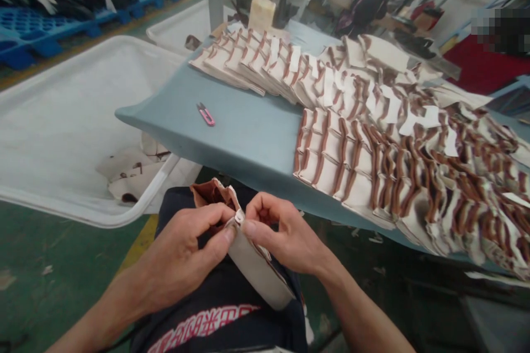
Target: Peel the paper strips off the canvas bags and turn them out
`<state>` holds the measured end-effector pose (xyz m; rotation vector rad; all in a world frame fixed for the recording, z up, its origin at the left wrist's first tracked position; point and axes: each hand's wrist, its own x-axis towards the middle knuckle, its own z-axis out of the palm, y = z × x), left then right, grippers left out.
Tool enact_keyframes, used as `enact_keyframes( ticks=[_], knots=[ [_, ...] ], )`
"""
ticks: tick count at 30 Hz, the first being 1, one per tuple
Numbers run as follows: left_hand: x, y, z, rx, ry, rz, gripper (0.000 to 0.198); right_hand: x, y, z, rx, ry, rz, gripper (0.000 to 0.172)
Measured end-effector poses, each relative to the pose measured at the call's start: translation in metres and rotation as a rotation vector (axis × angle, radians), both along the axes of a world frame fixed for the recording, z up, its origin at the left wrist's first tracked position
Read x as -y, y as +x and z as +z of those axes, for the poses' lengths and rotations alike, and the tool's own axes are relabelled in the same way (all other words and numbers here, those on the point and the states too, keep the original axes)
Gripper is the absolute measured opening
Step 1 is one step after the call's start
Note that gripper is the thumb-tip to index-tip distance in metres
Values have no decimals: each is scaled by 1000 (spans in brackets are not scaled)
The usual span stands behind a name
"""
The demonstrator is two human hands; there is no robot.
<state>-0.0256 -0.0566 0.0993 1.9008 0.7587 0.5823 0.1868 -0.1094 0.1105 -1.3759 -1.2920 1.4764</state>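
Note:
A cream fabric piece with brown lining (260, 270) lies across the dark cloth over my lap, its upper edge raised. My left hand (192, 245) is closed, pinching that edge between thumb and fingers just left of a small pale tab (239, 217). On the tab's other side, my right hand (285, 229) is closed too, with thumb and forefinger at the same edge. The fingertips of both hands nearly meet there. Part of the brown lining (202, 193) shows above my left hand.
A blue-covered table (248, 138) stands ahead, bearing pink thread snips (206, 115) and rows of similar cream-and-brown pieces (331, 160). White paper slips (389, 103) lie on them. To the left, a white bin (83, 83) holds some cream pieces (134, 171). Blue pallets (53, 30) are behind.

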Motion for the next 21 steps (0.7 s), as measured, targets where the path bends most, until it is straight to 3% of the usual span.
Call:
enact_keyframes(
  ticks=[3, 13, 21],
  knots=[
    [1, 2, 2, 7, 4, -10, 28, 0, 1, -6, -83, -62, 0, 49],
    [-1, 14, 0, 9, -112, 76, 35, 11, -7, -23, -149, -41, -29, 38],
    [-1, 7, -5, 52, -125, 96, 35, 14, -17, -21, 21, 33, -93, 29]
  ],
)
